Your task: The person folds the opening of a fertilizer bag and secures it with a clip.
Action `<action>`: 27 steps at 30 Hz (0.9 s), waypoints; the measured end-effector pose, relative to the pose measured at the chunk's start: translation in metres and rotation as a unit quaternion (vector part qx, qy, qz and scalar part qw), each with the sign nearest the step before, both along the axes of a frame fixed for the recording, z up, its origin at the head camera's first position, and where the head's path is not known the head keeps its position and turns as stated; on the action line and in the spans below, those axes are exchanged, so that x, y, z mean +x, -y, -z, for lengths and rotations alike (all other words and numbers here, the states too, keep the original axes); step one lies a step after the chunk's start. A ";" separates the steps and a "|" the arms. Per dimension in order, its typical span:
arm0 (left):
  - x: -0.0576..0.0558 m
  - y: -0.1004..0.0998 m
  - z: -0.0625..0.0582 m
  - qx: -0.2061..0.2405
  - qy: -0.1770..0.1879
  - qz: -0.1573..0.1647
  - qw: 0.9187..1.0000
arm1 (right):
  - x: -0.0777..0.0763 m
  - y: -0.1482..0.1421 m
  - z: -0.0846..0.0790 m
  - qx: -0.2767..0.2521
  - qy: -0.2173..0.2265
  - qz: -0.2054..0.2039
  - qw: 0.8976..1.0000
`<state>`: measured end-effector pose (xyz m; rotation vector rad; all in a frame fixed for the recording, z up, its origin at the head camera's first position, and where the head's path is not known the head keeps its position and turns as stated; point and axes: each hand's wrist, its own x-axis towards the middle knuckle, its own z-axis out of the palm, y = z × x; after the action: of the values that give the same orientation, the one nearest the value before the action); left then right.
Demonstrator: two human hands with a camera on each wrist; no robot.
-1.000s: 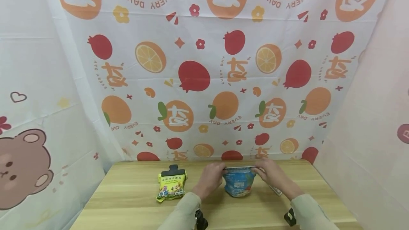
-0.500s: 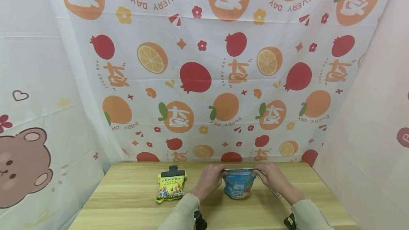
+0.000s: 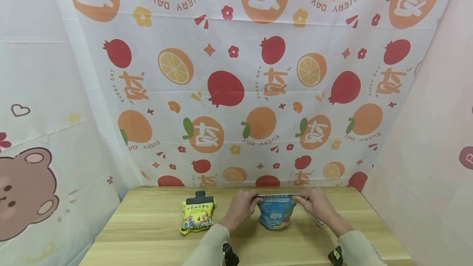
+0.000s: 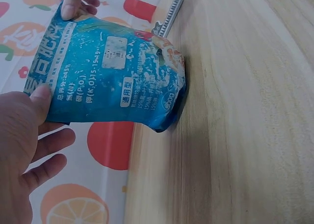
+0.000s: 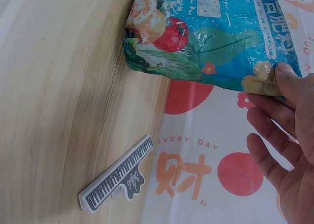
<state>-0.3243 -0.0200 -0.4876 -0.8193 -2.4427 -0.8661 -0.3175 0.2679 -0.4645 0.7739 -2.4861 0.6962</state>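
- Compared with a second ago, little has changed: the blue bag (image 3: 275,213) stands in much the same spot, both hands on its top edge, and the yellow bag (image 3: 198,220) has stayed put.
- The blue bag stands on its base on the bench (image 3: 148,237), right of the middle, between the left and right side edges.
- Its long axis runs upward from base to top; the top edge runs left to right, roughly along the bench's far edge, and the printed face with the white label is turned toward the person.
- The left hand (image 3: 240,206) pinches one upper corner, thumb on the front; its outer fingers are loose of the bag.
- The right hand (image 3: 318,205) pinches the opposite upper corner in the same way.
- Counted: two bags, one blue, one yellow; two clips, one dark, one white.
- The dark clip (image 3: 200,198) sits across the yellow bag's end nearer the far edge, left of the left hand.
- The white clip (image 5: 117,177) lies loose beside the blue bag, slanting toward the near right corner.
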 end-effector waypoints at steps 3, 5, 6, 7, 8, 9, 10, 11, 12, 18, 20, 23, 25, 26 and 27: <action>0.000 0.000 0.000 0.009 0.009 0.009 1.000 | 0.000 -0.002 0.000 -0.011 0.009 -0.007 1.000; -0.001 0.000 0.000 0.009 0.009 0.014 1.000 | 0.000 -0.003 0.000 -0.010 0.020 -0.014 1.000; -0.001 0.000 0.000 0.010 0.011 0.016 1.000 | 0.000 -0.004 0.001 -0.008 0.026 -0.018 0.999; -0.001 0.000 0.001 0.010 0.011 0.019 1.000 | 0.000 -0.005 0.001 -0.006 0.033 -0.022 0.999; -0.001 0.000 0.001 0.010 0.012 0.021 1.000 | 0.000 -0.005 0.001 -0.004 0.041 -0.025 0.999; -0.001 0.001 0.002 0.012 0.012 0.023 1.000 | 0.000 -0.006 0.001 -0.002 0.048 -0.028 0.998; -0.001 0.001 0.002 0.013 0.012 0.025 1.000 | 0.000 -0.007 0.001 0.000 0.056 -0.029 0.998; -0.002 0.001 0.003 0.016 0.012 0.027 0.999 | -0.001 -0.008 0.001 0.002 0.064 -0.031 0.997; -0.002 0.001 0.004 0.018 0.012 0.029 0.999 | -0.001 -0.008 0.001 0.002 0.073 -0.032 0.997; -0.002 0.003 0.006 0.029 0.001 0.031 0.999 | 0.000 -0.010 -0.006 0.012 0.134 -0.045 0.990; -0.002 0.004 0.006 0.030 0.002 0.030 0.999 | 0.001 -0.010 -0.010 0.024 0.155 -0.049 0.986; -0.002 0.005 0.007 0.034 0.000 0.032 0.999 | 0.003 -0.010 -0.022 0.043 0.186 -0.043 0.981; -0.002 0.005 0.007 0.038 -0.003 0.035 0.999 | 0.003 -0.010 -0.031 0.058 0.193 -0.034 0.979; -0.002 0.005 0.007 0.041 -0.004 0.036 0.999 | 0.004 -0.008 -0.036 0.063 0.191 -0.032 0.979; -0.001 0.005 0.007 0.043 -0.007 0.038 0.998 | 0.005 -0.006 -0.041 0.066 0.184 -0.030 0.980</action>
<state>-0.3257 -0.0249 -0.4948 -0.8878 -2.3583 -0.9820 -0.3128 0.2740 -0.4238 0.8338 -2.8778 0.7615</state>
